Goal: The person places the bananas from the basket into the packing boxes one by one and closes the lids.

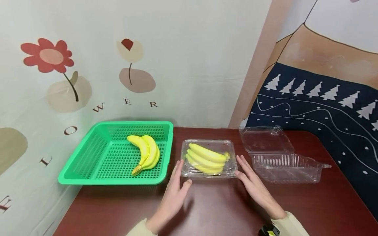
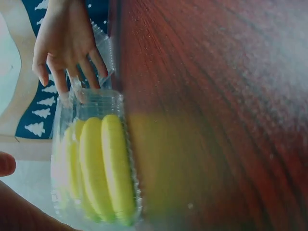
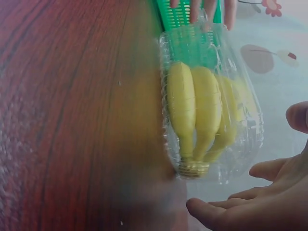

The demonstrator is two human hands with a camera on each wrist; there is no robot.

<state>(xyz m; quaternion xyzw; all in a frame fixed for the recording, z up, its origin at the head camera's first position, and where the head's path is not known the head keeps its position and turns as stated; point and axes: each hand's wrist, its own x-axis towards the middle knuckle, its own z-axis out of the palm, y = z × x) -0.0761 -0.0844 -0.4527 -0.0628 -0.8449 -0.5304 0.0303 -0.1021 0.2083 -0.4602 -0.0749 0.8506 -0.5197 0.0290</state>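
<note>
A clear plastic clamshell box (image 1: 208, 173) with its lid down stands on the dark red table, and a bunch of yellow bananas (image 1: 206, 157) lies inside it. My left hand (image 1: 175, 193) is at the box's left side, fingers straight. At the right side is my right hand (image 1: 254, 186), its fingers extended by the wall and the thumb near the front right corner. Both palms face the box. Through the plastic in the right wrist view, the bananas (image 3: 204, 106) show their joined stem end toward the right hand. Whether the fingertips touch the plastic is hard to tell.
On the left, a green plastic basket (image 1: 101, 157) holds another banana bunch (image 1: 147, 152). To the right, a second clear clamshell box (image 1: 287, 168) stands with its lid raised at the back. A printed cloth (image 1: 192, 65) hangs behind the table (image 1: 212, 209).
</note>
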